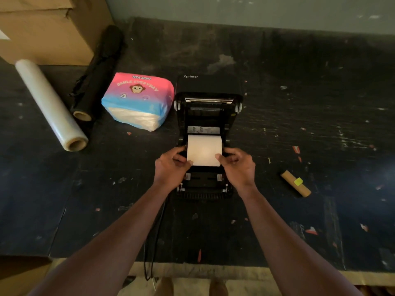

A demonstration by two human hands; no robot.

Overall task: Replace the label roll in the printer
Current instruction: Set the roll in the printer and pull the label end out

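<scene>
A black label printer [208, 116] stands at the middle of the dark table with its lid tilted back and open. A white label roll [204, 149] lies across its open bay. My left hand [173, 167] grips the roll's left end, thumb on the front face. My right hand [237, 165] grips the right end the same way. A bare brown cardboard core [296, 183] with a yellow-green tab lies on the table to the right of the printer.
A pink and blue tissue pack [139, 101] sits just left of the printer. Further left lie a black film roll [96, 73] and a clear stretch-wrap roll [51, 103]. A cardboard box [47, 28] stands at the back left. A black cable [154, 238] hangs over the front edge.
</scene>
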